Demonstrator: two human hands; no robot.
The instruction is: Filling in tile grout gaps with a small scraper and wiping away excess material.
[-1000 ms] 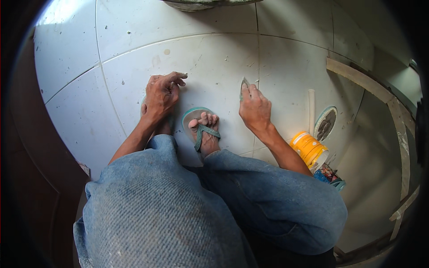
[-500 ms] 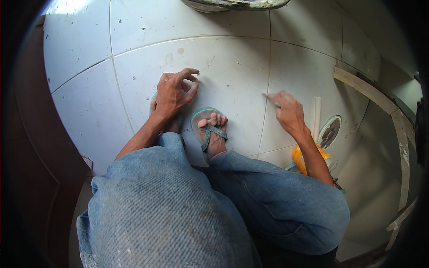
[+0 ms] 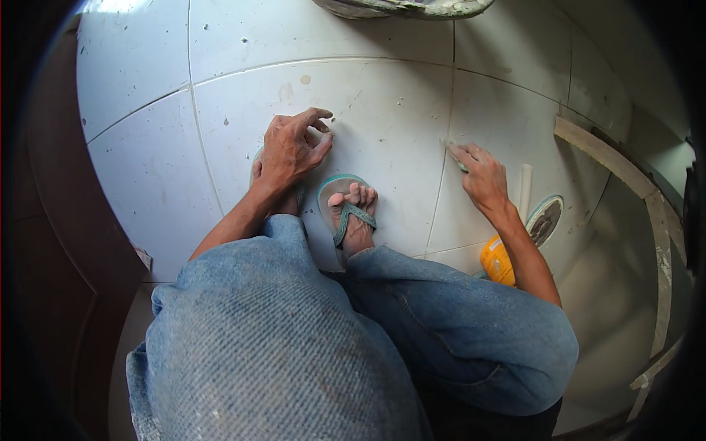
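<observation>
My left hand (image 3: 291, 150) hovers over the tiled floor (image 3: 382, 103) beside my left foot, fingers curled but apart, with nothing visible between them. On the right, my right hand (image 3: 482, 178) is closed around a small slim tool (image 3: 462, 167) with a greenish part. A thin, pale end points up and left from its fingers; the rest is hidden, so its kind is unclear. Between my hands, my right foot wears a sandal (image 3: 351, 220) with a green strap. Small specks and crumbs dot the tiles.
Beside my right forearm are a yellow-orange container (image 3: 498, 261), a white tube (image 3: 526, 187) and an oval-ended object (image 3: 546, 220). Long wooden strips (image 3: 603, 151) lie farther right. A crusted basin rim (image 3: 404, 9) shows at the top, and a dark brown panel (image 3: 44, 191) on the left.
My right hand has shifted slightly right and down, still gripping the slim tool. My left hand stays nearly in place with its fingers curled. The view has shifted a little.
</observation>
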